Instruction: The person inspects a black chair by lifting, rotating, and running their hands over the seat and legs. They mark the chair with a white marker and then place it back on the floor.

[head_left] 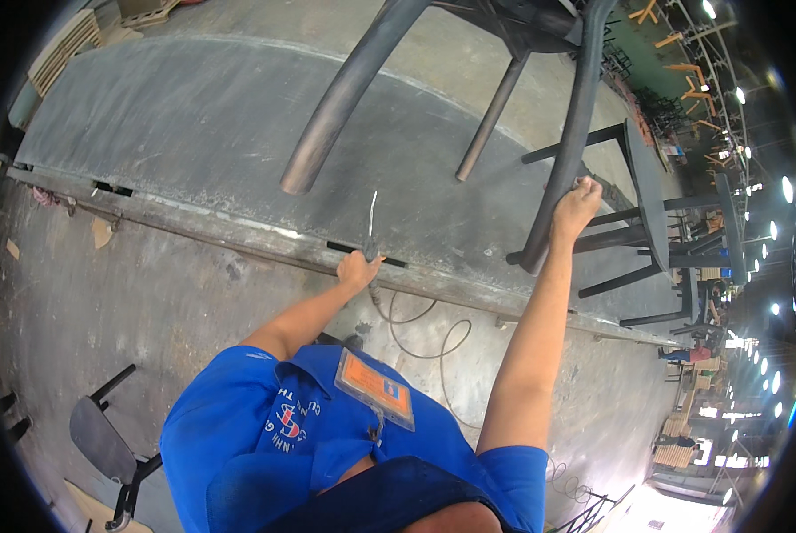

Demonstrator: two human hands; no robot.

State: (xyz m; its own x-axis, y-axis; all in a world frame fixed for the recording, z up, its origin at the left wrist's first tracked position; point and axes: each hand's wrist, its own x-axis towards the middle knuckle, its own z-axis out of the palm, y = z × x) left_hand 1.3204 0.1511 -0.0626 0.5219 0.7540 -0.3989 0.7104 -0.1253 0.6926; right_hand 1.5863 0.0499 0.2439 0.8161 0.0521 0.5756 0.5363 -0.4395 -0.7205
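My left hand [356, 267] is closed round the dark handle of an air blow gun [370, 244]. Its thin, bent metal nozzle points away from me over the grey workbench [211, 124]. A thin hose [391, 330] runs from the gun and loops below the bench edge. My right hand [577, 210] grips one dark leg of a black wooden chair [553, 191]. Other legs of this chair stand on or over the bench top, one [327, 124] just beyond the nozzle. The chair's upper part is cut off by the top of the view.
More black chairs [647, 195] stand along the bench to the right. Behind me on the left is another dark chair [100, 440] on the floor. Stacked boards [65, 49] lie at the far left. Other people [696, 354] are far off on the right.
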